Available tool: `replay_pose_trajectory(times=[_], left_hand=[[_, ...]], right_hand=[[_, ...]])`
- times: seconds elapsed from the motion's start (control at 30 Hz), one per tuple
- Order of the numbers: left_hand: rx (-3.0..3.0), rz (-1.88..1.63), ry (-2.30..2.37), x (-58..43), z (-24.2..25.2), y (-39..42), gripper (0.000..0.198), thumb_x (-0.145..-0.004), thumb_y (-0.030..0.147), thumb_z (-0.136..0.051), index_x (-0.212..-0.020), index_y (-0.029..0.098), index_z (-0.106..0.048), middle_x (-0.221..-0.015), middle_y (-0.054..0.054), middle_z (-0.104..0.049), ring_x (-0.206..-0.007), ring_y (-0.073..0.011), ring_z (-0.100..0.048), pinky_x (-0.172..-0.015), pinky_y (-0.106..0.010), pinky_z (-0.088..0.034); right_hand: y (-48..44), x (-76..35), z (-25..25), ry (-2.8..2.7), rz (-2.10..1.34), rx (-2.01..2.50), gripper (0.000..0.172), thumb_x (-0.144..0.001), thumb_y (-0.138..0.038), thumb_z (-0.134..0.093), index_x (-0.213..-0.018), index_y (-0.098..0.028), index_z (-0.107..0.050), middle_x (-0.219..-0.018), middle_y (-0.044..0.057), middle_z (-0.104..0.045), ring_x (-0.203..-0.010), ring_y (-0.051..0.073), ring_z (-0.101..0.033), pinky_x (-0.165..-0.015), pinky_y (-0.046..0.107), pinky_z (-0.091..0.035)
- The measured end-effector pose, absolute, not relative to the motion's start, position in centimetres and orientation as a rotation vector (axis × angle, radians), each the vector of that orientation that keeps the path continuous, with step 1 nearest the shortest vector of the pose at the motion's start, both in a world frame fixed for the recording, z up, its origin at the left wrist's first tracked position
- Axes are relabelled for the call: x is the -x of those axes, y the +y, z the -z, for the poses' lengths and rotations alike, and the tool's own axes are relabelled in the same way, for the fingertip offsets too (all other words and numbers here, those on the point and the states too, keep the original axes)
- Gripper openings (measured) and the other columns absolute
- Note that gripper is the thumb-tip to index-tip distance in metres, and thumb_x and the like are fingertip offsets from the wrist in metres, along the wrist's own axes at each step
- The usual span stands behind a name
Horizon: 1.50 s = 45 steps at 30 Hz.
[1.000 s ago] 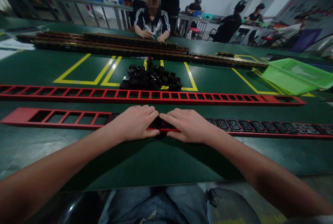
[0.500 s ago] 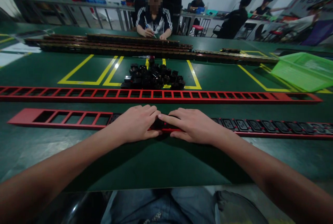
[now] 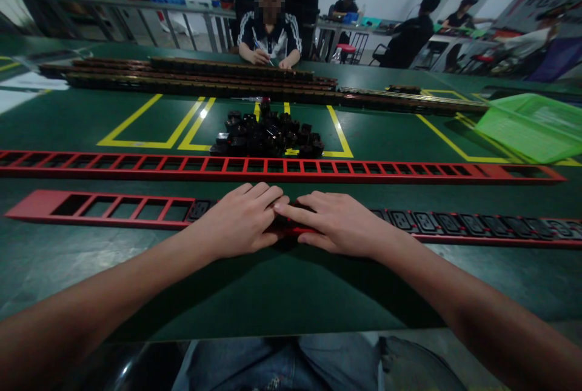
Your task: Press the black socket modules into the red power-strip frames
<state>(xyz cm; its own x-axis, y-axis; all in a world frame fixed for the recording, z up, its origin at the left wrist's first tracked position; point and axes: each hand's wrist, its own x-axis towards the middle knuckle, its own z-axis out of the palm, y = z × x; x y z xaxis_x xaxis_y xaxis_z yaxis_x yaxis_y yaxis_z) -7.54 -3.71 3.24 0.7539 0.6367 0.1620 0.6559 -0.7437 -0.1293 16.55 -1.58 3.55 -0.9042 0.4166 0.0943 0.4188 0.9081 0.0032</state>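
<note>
Both hands are covering the middle of the near red socket frame (image 3: 113,209), so whatever is lying under the palms is hidden; only a dark sliver is showing between the fingertips, and it cannot be made out. The frame is running off the right edge of the view, its far end cut off. It is lying along the near edge of the green bench (image 3: 273,282), empty openings to the left of the hands, black sockets (image 3: 454,222) already seated in the slots to the right, and one more socket peeking out just beside the left hand.

The left hand (image 3: 239,219) is lying flat, fingers stretched and close together, palm down on the frame, thumb tucked against its near rail. The right hand (image 3: 339,222) is doing the same from the other side, fingers extended, its fingertips touching those of the left. Neither hand is curling round anything; both are pressing open-palmed on the frame.

Behind them a second red frame (image 3: 282,168), all slots empty, is stretching across the bench, and beyond that a pile of loose black sockets (image 3: 268,134) is sitting mid-bench. A green basket (image 3: 527,125) is resting toward the far right corner.
</note>
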Motion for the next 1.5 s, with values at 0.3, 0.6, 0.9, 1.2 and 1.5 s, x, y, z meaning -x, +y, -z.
replay_pose_trajectory(times=[0.3,0.6,0.9,1.2,1.5], left_hand=[[2.733,0.200,-0.949,7.5,-3.2,-4.0,0.044,-0.089,0.038,-0.065,-0.122,0.009,-0.062,-0.118,-0.014,-0.064,-0.106,-0.0273,-0.059,-0.087,-0.039,-0.046],[2.703,0.299,-0.765,7.5,-3.4,-4.3,0.034,-0.091,0.040,-0.064,-0.112,0.013,-0.066,-0.110,-0.014,-0.066,-0.104,-0.0278,-0.059,-0.086,-0.040,-0.047],[2.696,0.439,-0.503,7.2,-3.7,-5.6,0.016,-0.095,0.031,-0.056,-0.094,0.018,-0.066,-0.099,-0.008,-0.069,-0.097,-0.0223,-0.060,-0.082,-0.037,-0.043],[2.751,0.609,-0.361,6.9,-4.0,-6.2,0.021,-0.097,0.023,-0.054,-0.083,0.020,-0.069,-0.083,-0.002,-0.069,-0.086,-0.0186,-0.058,-0.077,-0.037,-0.040],[2.922,0.416,-0.164,6.5,-2.7,-6.5,0.014,-0.089,0.023,-0.063,-0.077,0.022,-0.070,-0.082,-0.003,-0.068,-0.079,-0.0186,-0.056,-0.070,-0.038,-0.037]], right_hand=[[-1.6,-16.6,-3.5,-2.988,0.023,0.663,0.067,-0.098,-0.039,-0.057,-0.157,-0.024,-0.028,-0.128,0.014,-0.062,-0.105,0.027,-0.063,-0.084,0.041,-0.054],[-1.7,-16.7,-3.7,-2.836,0.023,0.637,0.058,-0.101,-0.039,-0.051,-0.153,-0.020,-0.035,-0.126,0.013,-0.065,-0.103,0.025,-0.064,-0.083,0.040,-0.053],[-2.1,-16.7,-3.6,-2.597,-0.026,0.392,0.054,-0.099,-0.029,-0.051,-0.150,-0.019,-0.038,-0.126,0.015,-0.064,-0.107,0.025,-0.063,-0.085,0.040,-0.054],[-2.9,-16.3,-3.7,-2.516,-0.193,0.172,0.050,-0.096,-0.022,-0.055,-0.144,-0.015,-0.043,-0.130,0.018,-0.063,-0.119,0.025,-0.060,-0.095,0.041,-0.052],[-4.1,-15.6,-3.9,-2.729,-0.284,0.211,0.068,-0.090,-0.017,-0.055,-0.155,-0.023,-0.033,-0.113,0.011,-0.062,-0.101,0.023,-0.057,-0.084,0.038,-0.051]])
